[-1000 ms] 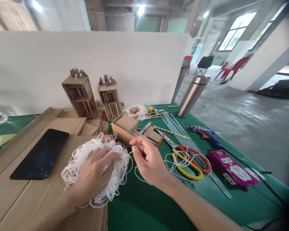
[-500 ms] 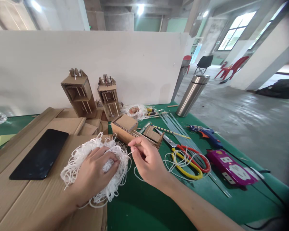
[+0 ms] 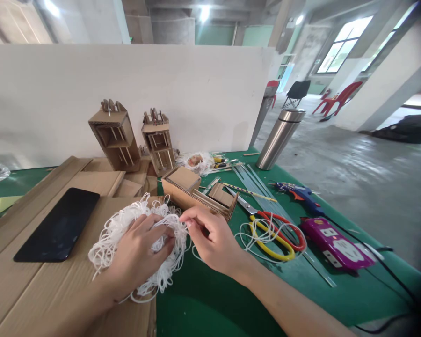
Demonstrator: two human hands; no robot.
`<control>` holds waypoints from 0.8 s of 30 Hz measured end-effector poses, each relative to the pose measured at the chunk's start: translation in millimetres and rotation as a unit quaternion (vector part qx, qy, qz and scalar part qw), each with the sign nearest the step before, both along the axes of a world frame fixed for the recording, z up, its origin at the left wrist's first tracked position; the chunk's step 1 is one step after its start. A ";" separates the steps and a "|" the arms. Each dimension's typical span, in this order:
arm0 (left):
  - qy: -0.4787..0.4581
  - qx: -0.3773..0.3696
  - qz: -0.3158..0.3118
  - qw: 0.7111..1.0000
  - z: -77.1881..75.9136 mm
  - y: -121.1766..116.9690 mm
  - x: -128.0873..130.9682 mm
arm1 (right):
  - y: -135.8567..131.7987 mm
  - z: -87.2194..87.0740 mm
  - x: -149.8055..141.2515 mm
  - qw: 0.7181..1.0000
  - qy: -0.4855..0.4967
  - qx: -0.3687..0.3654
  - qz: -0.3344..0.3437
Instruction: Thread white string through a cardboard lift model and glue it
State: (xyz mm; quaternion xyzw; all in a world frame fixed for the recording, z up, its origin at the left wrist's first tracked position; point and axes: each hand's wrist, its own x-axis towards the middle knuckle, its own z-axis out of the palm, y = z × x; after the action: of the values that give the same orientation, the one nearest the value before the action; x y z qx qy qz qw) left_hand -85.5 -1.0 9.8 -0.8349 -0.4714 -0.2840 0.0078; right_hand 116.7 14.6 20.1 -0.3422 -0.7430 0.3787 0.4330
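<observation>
A loose heap of white string [image 3: 117,229] lies on the cardboard sheet, some of it hanging over the edge. My left hand [image 3: 136,255] presses down on the heap with its fingers curled into the loops. At the heap's right side my right hand [image 3: 210,236] pinches a strand between thumb and forefinger. A loose length of that string runs to the right, over scissors [image 3: 275,236] with red and yellow handles. Just beyond my right hand lies a small cardboard frame [image 3: 182,187].
Two cardboard box models [image 3: 115,140] stand at the back. A black phone [image 3: 58,224] lies on the cardboard sheet [image 3: 17,299]. To the right are a steel flask [image 3: 280,140], clear glue sticks [image 3: 259,187], a blue glue gun [image 3: 298,194] and a purple case [image 3: 337,245].
My right hand has moved slightly left, closer to the string heap. My left hand has stayed on the heap with hardly any shift.
</observation>
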 end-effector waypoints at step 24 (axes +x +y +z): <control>0.002 0.020 -0.001 1.000 3.8 -2.3 1.2 | 1.2 3.1 4.6 0.999 -0.024 0.024 -0.040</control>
State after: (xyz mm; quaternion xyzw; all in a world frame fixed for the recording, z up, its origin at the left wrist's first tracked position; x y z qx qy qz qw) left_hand -84.3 -3.3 13.6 -0.8358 -0.4645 -0.2916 0.0256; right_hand 121.2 15.9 23.2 -0.3694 -0.7479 0.3348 0.4382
